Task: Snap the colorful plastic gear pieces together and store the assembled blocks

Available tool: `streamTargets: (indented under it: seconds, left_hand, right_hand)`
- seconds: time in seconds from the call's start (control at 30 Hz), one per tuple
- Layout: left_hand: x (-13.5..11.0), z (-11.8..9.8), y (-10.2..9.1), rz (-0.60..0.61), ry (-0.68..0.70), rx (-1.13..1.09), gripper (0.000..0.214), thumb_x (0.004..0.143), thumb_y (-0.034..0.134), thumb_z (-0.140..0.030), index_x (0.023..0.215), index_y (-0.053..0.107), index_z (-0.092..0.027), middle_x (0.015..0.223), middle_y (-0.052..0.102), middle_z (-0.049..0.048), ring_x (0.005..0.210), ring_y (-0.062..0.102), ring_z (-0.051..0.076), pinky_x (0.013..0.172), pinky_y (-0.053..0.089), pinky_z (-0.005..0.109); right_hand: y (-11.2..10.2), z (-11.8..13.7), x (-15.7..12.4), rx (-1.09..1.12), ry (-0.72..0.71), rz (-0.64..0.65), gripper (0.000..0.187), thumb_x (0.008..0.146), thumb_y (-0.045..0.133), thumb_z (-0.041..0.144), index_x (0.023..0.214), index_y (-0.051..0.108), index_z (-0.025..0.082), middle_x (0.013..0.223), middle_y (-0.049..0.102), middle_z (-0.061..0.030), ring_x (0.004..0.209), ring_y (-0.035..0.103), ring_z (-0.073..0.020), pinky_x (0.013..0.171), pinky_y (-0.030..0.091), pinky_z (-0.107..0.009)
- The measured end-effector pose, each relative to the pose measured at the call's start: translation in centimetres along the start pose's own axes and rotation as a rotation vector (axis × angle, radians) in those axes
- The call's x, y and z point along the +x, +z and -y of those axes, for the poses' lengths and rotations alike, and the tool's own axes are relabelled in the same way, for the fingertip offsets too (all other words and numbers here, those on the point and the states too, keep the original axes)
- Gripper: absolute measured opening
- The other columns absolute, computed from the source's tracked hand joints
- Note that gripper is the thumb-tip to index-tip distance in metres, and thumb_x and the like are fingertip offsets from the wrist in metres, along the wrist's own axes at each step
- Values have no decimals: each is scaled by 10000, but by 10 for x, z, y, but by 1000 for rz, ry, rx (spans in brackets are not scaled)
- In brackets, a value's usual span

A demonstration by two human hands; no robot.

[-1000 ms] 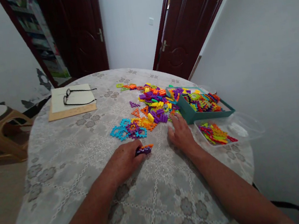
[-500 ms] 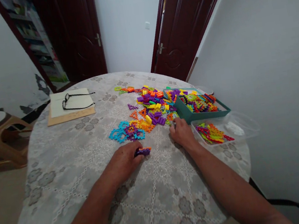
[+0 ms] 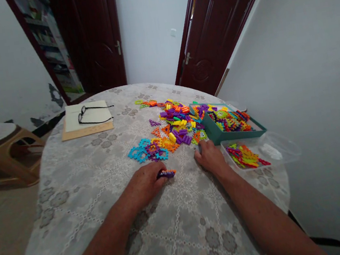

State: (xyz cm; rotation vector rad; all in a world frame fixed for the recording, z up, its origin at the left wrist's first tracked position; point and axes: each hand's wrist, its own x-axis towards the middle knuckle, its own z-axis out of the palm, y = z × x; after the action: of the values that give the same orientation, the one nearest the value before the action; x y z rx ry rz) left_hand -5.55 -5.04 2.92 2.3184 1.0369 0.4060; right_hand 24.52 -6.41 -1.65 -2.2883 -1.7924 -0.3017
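Observation:
My left hand point(image 3: 149, 181) is closed on a small stack of interlocking plastic pieces point(image 3: 167, 173), purple with orange along the top, just over the table. Its thumb and fingers pinch one end. My right hand point(image 3: 210, 156) rests on the cloth by the near right edge of a mixed pile of plastic building pieces point(image 3: 178, 123). Its fingers are curled, and something small and greyish shows at the fingertips, too unclear to name. Blue flower-like connected pieces point(image 3: 143, 149) lie ahead of my left hand, beside orange and purple ones.
A green box point(image 3: 235, 135) full of colourful pieces stands right of the pile. Nearer is a clear plastic tub point(image 3: 225, 155) with red, yellow and green pieces. Black glasses point(image 3: 95, 121) lie on paper over a board point(image 3: 87, 132) at left. A patterned cloth point(image 3: 178, 228) covers the round table.
The view has shifted slightly, so the scene sits a little further right and lower. My right hand has drawn back a little from the pile. My left hand keeps its hold.

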Motion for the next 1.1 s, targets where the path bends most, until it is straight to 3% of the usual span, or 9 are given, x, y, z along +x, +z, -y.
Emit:
streamTargets:
  seconds: [0.17, 0.3, 0.4, 0.6, 0.7, 0.83, 0.97, 1.1]
  left_hand:
    - [-1, 3, 5, -21, 10, -1, 100, 971, 605, -309, 1004, 677, -248, 1032, 743, 42, 969, 665, 216, 826, 446, 313]
    - [-1, 5, 9, -64, -37, -37, 375, 939, 645, -250, 1313, 628, -272, 1290, 731, 82, 1170, 669, 249, 1003, 469, 363]
    - [-1, 7, 10, -54, -78, -33, 540, 921, 663, -225, 1449, 553, -254, 1393, 689, 121, 1253, 645, 267, 1080, 456, 391]
    - [-2, 8, 7, -77, 34, -18, 299, 928, 650, -237, 1224, 685, -237, 1256, 704, 82, 1188, 632, 237, 1026, 466, 345]
    - [-2, 5, 5, -37, 22, 10, 133, 935, 649, -277, 1044, 704, -223, 1096, 723, 62, 1024, 652, 224, 884, 477, 324]
    - [-4, 5, 2, -8, -13, 25, 97, 935, 661, -320, 943, 692, -229, 1001, 735, 42, 927, 648, 213, 803, 446, 311]
    - [-5, 8, -2, -22, 19, -10, 110, 919, 672, -279, 1016, 716, -252, 1054, 750, 40, 970, 660, 216, 820, 439, 306]
    - [-5, 13, -3, -28, -12, 15, 94, 905, 676, -275, 985, 709, -239, 1026, 744, 45, 948, 659, 222, 803, 435, 308]
  right_hand:
    - [-16, 18, -15, 430, -258, 65, 272, 1006, 536, 270, 1227, 640, 149, 1141, 694, -137, 1078, 660, -254, 961, 503, -370]
    - [-32, 49, -30, 752, -461, 225, 258, 1076, 451, 292, 1132, 688, 208, 1069, 733, -61, 1010, 680, -201, 914, 507, -325]
    - [-37, 66, -38, 887, -486, 270, 285, 1094, 466, 348, 1065, 718, 217, 987, 737, -37, 936, 684, -184, 859, 509, -303]
    - [-32, 68, -44, 1041, -436, 315, 318, 1102, 455, 371, 1209, 721, 233, 1139, 756, -52, 1071, 699, -201, 975, 524, -338]
    - [-29, 66, -42, 1019, -394, 282, 311, 1094, 458, 345, 1267, 694, 240, 1152, 751, -52, 1048, 706, -199, 952, 547, -342]
    - [-20, 72, -29, 785, -496, 82, 253, 1035, 537, 259, 1239, 682, 223, 1206, 688, -102, 1153, 648, -235, 1032, 526, -394]
    - [-10, 86, -16, 460, -498, 115, 304, 1009, 598, 256, 1307, 650, 234, 1289, 611, -124, 1122, 643, -247, 945, 555, -366]
    - [-2, 95, -11, 362, -448, 116, 208, 1004, 600, 270, 1196, 667, 228, 1295, 592, -120, 1056, 652, -239, 861, 557, -332]
